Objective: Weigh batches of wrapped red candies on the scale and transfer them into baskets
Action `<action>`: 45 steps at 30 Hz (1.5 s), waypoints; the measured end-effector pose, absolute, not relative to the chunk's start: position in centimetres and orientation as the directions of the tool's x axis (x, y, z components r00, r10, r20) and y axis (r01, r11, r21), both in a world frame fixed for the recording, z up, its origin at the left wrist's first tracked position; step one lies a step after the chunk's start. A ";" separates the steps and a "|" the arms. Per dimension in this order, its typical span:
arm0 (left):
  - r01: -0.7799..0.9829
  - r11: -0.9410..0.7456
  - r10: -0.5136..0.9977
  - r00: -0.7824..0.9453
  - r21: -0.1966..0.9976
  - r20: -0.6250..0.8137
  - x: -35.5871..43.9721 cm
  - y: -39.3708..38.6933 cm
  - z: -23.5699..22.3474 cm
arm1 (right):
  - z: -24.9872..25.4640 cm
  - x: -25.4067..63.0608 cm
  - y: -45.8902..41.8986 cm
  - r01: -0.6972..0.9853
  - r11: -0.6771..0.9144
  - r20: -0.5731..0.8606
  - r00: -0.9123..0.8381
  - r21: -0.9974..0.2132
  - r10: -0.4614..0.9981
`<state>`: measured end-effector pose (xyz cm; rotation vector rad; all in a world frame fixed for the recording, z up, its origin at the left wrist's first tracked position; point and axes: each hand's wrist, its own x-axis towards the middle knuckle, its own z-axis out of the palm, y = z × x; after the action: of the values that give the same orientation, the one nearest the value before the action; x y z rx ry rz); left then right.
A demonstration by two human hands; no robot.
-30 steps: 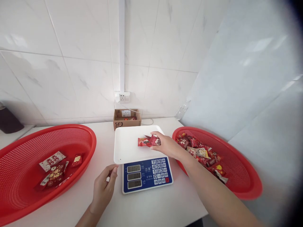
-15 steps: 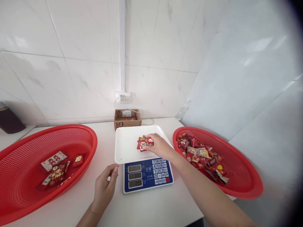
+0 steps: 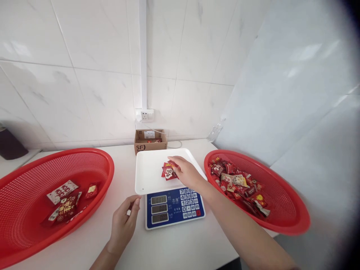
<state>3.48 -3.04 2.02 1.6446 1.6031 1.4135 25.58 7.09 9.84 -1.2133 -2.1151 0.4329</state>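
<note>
My right hand [image 3: 184,169] is over the white weighing tray [image 3: 149,168], its fingers closed on small red candy packets [image 3: 169,172]. The packets rest in a little pile, and the fingers hide part of them. Under the tray's front is the blue scale panel [image 3: 174,210] with number keys and three displays, their digits too faint to read surely. At the tray's front left corner my left hand [image 3: 125,217] is closed loosely, thumb and index fingertips together. Nothing shows between them. Its fingertips are close to the tray's edge; whether they touch it I cannot tell.
A red basket [image 3: 292,221] on the right holds many wrapped candies [image 3: 239,183]. Another red basket [image 3: 92,153] on the left holds several packets [image 3: 65,204]. Behind the tray stands a cardboard box [image 3: 150,147] with packets inside. A dark bottle [image 3: 11,144] is at far left.
My right hand's fingers have shifted slightly on the packets, uncovering more of the front one. The digits on the top display look different. My left hand has hardly moved.
</note>
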 end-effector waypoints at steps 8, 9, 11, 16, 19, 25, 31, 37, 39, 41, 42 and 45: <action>0.457 -0.235 0.919 -0.181 0.858 0.349 3.6 -3.2 2.2 | 9.4 25.3 5.7 0.783 0.477 0.254 -0.406 -0.399 0.878; 0.458 -0.235 0.921 -0.177 0.857 0.347 3.6 -3.2 2.2 | 9.3 25.1 5.6 0.791 0.483 0.249 -0.416 -0.376 0.875; 0.461 -0.235 0.923 -0.170 0.856 0.345 3.6 -3.2 2.2 | 9.0 24.6 5.8 0.791 0.503 0.250 -0.439 -0.347 0.863; 0.457 -0.227 0.928 -0.166 0.860 0.332 3.6 -3.0 2.1 | 7.7 23.4 7.2 0.753 0.550 0.220 -0.504 -0.361 0.835; 0.455 -0.226 0.931 -0.159 0.862 0.328 3.5 -2.9 2.0 | 7.5 23.0 8.3 0.784 0.511 0.202 -0.469 -0.353 0.860; 0.461 -0.228 0.930 -0.156 0.857 0.332 3.5 -3.0 2.1 | 8.3 23.8 9.3 0.834 0.433 0.250 -0.364 -0.341 0.897; 0.453 -0.232 0.928 -0.162 0.861 0.335 3.7 -3.0 2.3 | 8.5 25.6 7.5 0.834 0.404 0.259 -0.324 -0.376 0.910; 0.466 -0.236 0.927 -0.154 0.853 0.341 3.7 -3.1 2.2 | 7.9 26.3 4.9 0.802 0.435 0.273 -0.347 -0.409 0.897; 0.477 -0.233 0.924 -0.162 0.848 0.345 3.7 -3.1 2.1 | 7.9 26.5 4.1 0.798 0.440 0.283 -0.347 -0.412 0.894; 0.490 -0.224 0.923 -0.171 0.843 0.345 3.6 -3.0 2.2 | 8.3 27.2 3.4 0.795 0.432 0.307 -0.323 -0.426 0.895; 0.498 -0.218 0.923 -0.174 0.839 0.343 3.6 -3.0 2.2 | 8.7 27.9 3.0 0.797 0.420 0.324 -0.297 -0.434 0.898; 0.525 -0.193 0.920 -0.196 0.829 0.338 3.3 -2.9 2.2 | 9.9 31.2 2.2 0.838 0.327 0.351 -0.176 -0.437 0.920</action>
<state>3.32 -2.92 2.24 1.6757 1.6787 1.3548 31.16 2.19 9.90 -1.5397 -2.0422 0.1924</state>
